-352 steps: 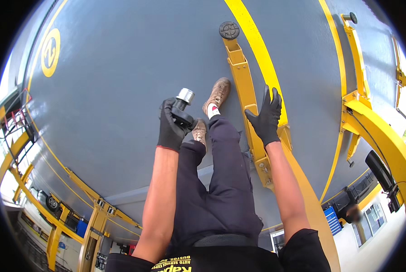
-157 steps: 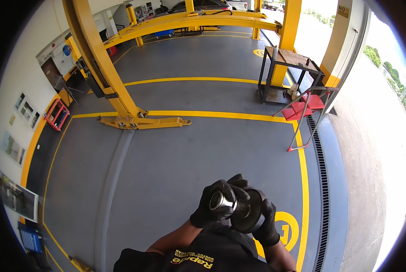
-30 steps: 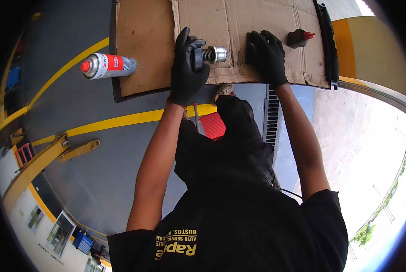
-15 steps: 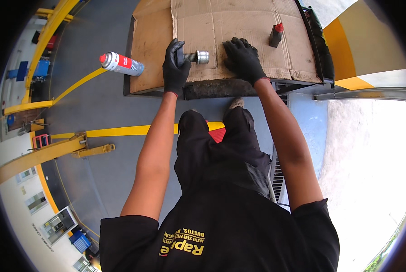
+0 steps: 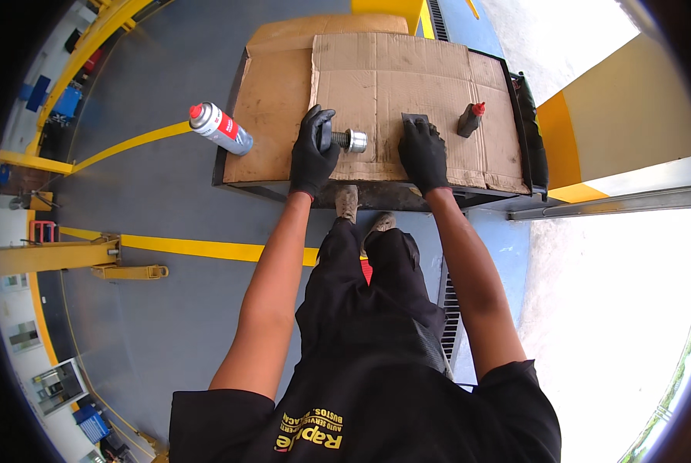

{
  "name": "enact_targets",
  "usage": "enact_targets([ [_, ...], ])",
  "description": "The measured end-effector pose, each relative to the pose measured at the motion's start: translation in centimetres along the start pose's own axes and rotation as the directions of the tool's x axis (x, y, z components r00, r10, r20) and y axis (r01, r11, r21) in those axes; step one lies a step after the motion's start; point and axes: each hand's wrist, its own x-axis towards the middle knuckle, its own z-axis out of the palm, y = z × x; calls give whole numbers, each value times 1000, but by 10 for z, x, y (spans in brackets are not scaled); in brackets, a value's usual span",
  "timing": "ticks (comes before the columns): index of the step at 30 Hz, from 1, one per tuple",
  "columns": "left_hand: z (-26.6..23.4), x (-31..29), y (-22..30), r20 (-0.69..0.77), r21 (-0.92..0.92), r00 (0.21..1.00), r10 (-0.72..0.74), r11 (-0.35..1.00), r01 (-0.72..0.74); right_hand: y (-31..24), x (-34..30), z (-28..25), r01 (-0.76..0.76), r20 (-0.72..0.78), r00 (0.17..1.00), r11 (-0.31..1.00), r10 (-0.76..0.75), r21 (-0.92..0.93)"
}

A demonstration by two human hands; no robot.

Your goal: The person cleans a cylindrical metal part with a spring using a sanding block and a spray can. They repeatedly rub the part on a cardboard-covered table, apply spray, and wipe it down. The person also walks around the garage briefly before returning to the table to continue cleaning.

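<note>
Black gloves on both hands, as I see it on my feed. L hand (image 5: 315, 153) is closed round the dark disc end of a threaded piece (image 5: 347, 140), fingers & thumb gripping it; thread + silver cap stick out to the R, pointing twd the other hand. Piece is over the cardboard (image 5: 392, 81) nr the table's front edge; can't tell from my end if it touches. R hand (image 5: 423, 154) is palm-down on the same cardboard, fingers fwd, w/ a dark flat item (image 5: 415, 118) showing just past the fingertips; can't tell if they grasp it or only cover it. Small dark bottle (image 5: 467, 123) w/ red cap is to the R of that hand, apart from it. Spray can (image 5: 223, 131), red cap, is at the L edge of the table (image 5: 222, 166), well apart from both hands.
</note>
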Motion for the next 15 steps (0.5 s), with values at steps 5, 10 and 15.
enact_targets([
  [5, 2, 0, 0, -5, 17, 1000, 23, 1000, -23, -1, -5, -2, -222, -18, 975, 975, 222, 3],
  [10, 1, 3, -10, 2, -83, 1000, 17, 996, -17, 7, -7, 6, -65, 29, 997, 998, 66, -28],
  [15, 2, 8, -15, 15, -73, 998, 61, 996, -59, 10, -11, 19, -118, 97, 988, 992, 120, -36],
])
